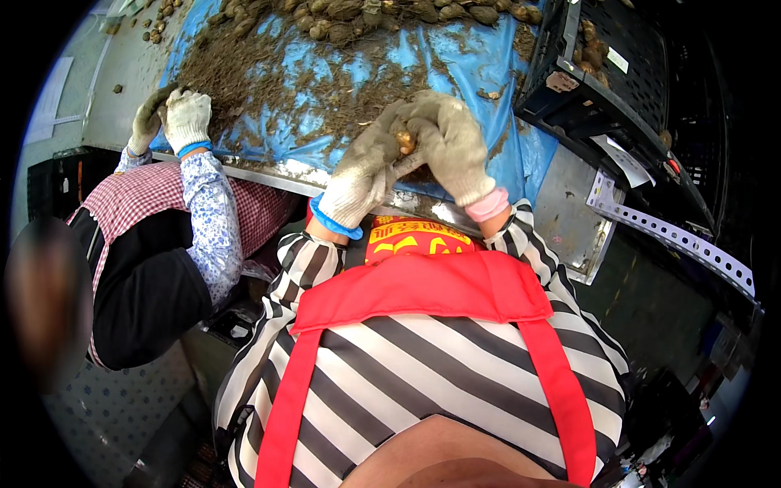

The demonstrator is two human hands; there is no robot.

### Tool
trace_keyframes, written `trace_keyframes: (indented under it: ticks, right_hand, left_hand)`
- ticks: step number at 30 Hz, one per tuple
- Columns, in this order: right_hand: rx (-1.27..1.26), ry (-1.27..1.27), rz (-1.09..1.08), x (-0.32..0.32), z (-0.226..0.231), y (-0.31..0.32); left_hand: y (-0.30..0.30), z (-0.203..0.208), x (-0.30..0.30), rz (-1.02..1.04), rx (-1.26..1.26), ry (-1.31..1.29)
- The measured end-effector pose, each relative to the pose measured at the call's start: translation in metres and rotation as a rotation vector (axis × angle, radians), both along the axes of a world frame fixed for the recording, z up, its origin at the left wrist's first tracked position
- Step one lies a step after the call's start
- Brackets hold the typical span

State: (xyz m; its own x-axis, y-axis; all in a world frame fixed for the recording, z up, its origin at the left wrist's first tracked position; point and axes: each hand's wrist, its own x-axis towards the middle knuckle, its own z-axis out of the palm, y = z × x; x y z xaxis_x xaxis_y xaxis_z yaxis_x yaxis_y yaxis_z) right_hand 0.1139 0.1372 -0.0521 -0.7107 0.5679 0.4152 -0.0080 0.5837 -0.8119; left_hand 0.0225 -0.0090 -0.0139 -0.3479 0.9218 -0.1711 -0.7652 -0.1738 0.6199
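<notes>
A small brown tuber point(404, 142), taro-like, shows between my two gloved hands above the near edge of the table. My left hand point(366, 167), in a soiled white work glove with a blue cuff, is closed around it from the left. My right hand point(450, 146), in a matching glove with a pink cuff, has its fingers bent in against the tuber from the right. The gloves hide most of the tuber and the fingertips. Root fibres and dirt point(313, 85) cover the blue plastic sheet point(521, 154) under and beyond my hands.
A pile of hairy brown tubers point(342, 20) lies along the far side. A black plastic crate point(602, 122) with several tubers in it stands at the right. On the left, a co-worker's gloved hands point(185, 122) are over the table. A perforated metal strip point(675, 232) juts out at right.
</notes>
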Motion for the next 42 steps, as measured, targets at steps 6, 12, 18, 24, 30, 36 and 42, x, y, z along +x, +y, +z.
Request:
trace_keyframes:
  ticks: [6,12,18,24,30,36,42]
  right_hand:
    - [-0.116,-0.195,0.049,0.016,0.018,0.027]
    - [-0.315,0.042,0.227,0.014,0.046,0.004]
    - [-0.504,0.025,0.131,0.003,0.034,0.007]
    - [-0.331,0.004,0.175,0.016,0.030,0.022]
    - [-0.075,0.038,0.240,0.015,0.026,0.005]
    - [-0.364,-0.104,0.108,0.012,0.022,0.033]
    - [-0.196,-0.181,0.461,0.020,0.043,0.019]
  left_hand:
    - [-0.001,-0.010,-0.007,-0.064,0.067,-0.078]
    - [0.000,0.000,-0.004,-0.041,0.044,-0.069]
    - [-0.012,-0.022,-0.008,-0.090,-0.033,-0.032]
    - [-0.007,-0.013,-0.005,-0.110,0.061,-0.132]
    - [-0.006,-0.004,0.002,-0.143,0.020,-0.062]
    - [-0.011,-0.006,0.001,-0.200,-0.007,-0.013]
    - [-0.018,-0.020,0.003,-0.181,-0.079,0.160]
